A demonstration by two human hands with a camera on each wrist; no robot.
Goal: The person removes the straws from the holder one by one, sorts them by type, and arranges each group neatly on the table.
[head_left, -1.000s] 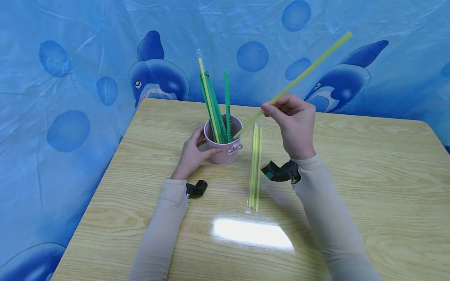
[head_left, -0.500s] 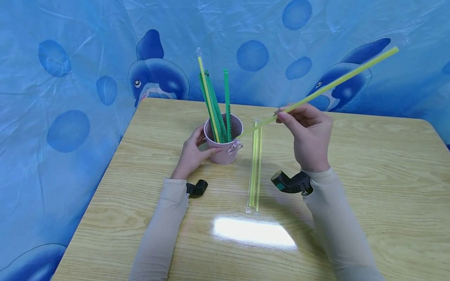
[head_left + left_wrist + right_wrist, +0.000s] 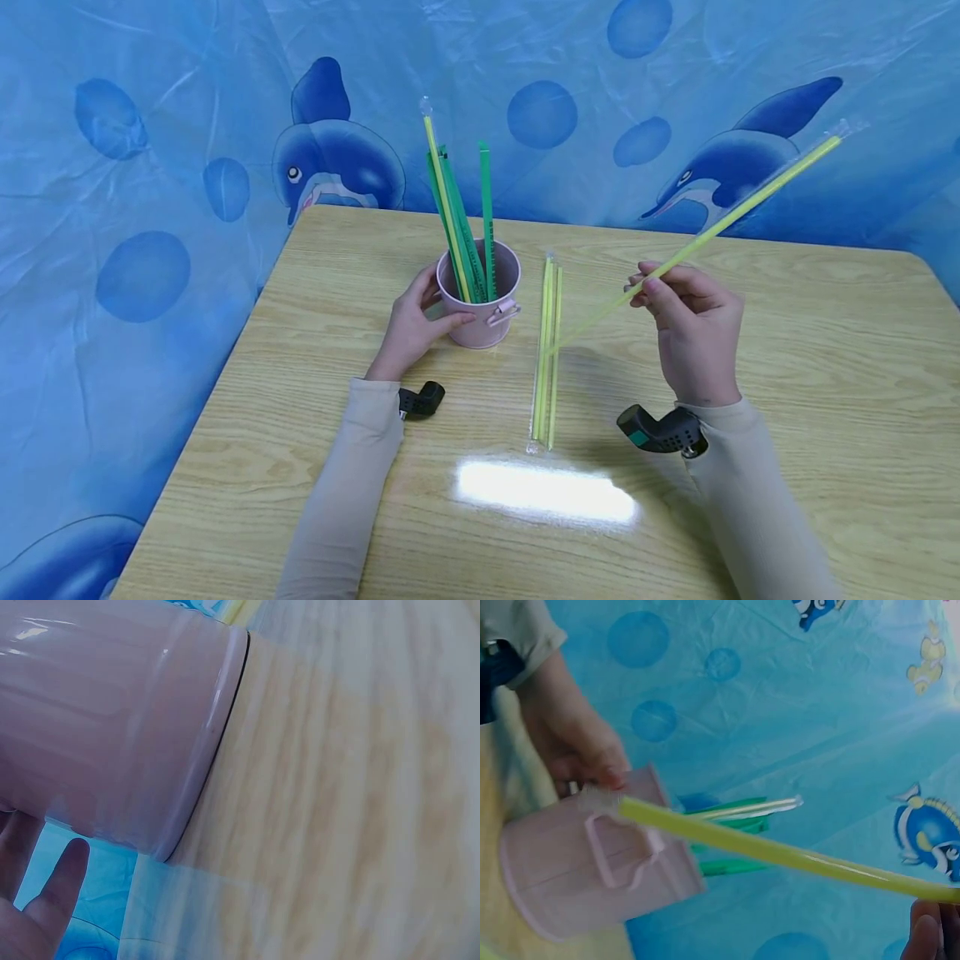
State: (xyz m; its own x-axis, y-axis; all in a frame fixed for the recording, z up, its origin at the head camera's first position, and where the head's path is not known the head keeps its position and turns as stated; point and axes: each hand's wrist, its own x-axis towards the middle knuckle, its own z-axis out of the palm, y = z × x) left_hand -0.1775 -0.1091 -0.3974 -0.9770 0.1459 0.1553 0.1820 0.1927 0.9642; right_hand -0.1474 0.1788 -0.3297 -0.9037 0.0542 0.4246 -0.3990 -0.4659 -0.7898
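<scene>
Straw, pinched by thumb and fingers of the right hand, slants down leftward past those fingertips toward the loose straws, while the pail stands farther left, nearer the left hand, whose fingers grip it.

Right grip and yellow straw have moved rightward.

Wood-grain table, glare patch on it at 5 o'clock. Wrinkled blue sheet behind, 12 o'clock. Printed dolphin at 10, second dolphin at 2, scattered dark circles. Right wrist view: yellow print at 2, blue fish print near 3.
</scene>
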